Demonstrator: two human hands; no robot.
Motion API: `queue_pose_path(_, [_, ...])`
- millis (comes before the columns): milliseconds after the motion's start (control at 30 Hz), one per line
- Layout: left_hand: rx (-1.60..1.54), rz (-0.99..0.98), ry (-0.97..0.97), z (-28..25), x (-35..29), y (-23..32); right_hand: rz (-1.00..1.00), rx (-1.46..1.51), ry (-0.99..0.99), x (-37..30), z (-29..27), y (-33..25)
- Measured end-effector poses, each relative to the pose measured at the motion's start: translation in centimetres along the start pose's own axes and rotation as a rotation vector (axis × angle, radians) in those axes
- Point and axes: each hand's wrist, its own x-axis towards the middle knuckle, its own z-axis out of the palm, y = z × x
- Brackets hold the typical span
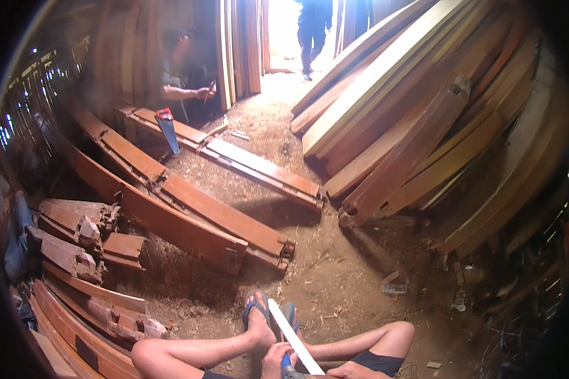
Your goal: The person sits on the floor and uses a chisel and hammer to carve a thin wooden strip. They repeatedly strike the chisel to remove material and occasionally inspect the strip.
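At the lower edge, between my bent legs, a long pale strip (295,338) slants up toward my sandalled feet (259,312). My left hand (275,361) is closed beside the strip, its fingers curled round a blue and grey tool (287,362) whose kind I cannot make out. Just right of the strip's lower end lies my right hand (355,371). It is partly cut off by the picture's edge, and its fingers are too hidden to show whether they grip anything.
Reddish timber frames (227,218) lie ahead and left. A handsaw (167,131) with a red handle leans on one beam (259,165). Stacked planks (373,95) fill the right. Broken wood pieces (69,252) lie left. One person (186,91) crouches at the back; another (314,31) stands in the doorway.
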Motion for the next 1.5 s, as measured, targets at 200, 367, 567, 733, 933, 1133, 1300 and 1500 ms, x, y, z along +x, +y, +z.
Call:
queue_pose_path(200, [-0.379,-0.296,0.056,0.5,2.5,2.0,-0.006,-0.117,0.066,-0.4,0.1,-0.6])
queue_pose_path(367, [-0.978,-0.739,0.076,-1.6,9.7,2.2,-0.04,-0.014,0.028,-0.1,0.5,-0.4])
queue_pose_path(567, [-1.222,-0.949,0.039,-2.9,12.3,2.2,-0.05,-0.061,-0.029,0.3,1.4,0.8])
queue_pose_path(733, [-1.264,-0.99,0.032,-3.5,12.5,1.9,-0.031,-0.139,-0.042,0.3,2.2,0.8])
queue_pose_path(933, [-1.249,-1.009,0.023,-3.5,12.8,2.2,-0.021,-0.164,-0.001,0.2,3.3,1.9])
queue_pose_path(1133, [-0.54,-0.209,-0.138,-0.8,1.7,0.8,-0.047,-0.139,0.045,0.5,4.3,3.1])
queue_pose_path(1300, [-0.413,-0.028,-0.215,-3.3,1.8,6.5,0.022,-0.027,0.015,-0.1,3.5,2.7])
queue_pose_path(1500, [-0.414,0.082,-0.273,-3.3,2.1,6.6,0.092,-0.049,-0.04,0.2,3.0,2.0])
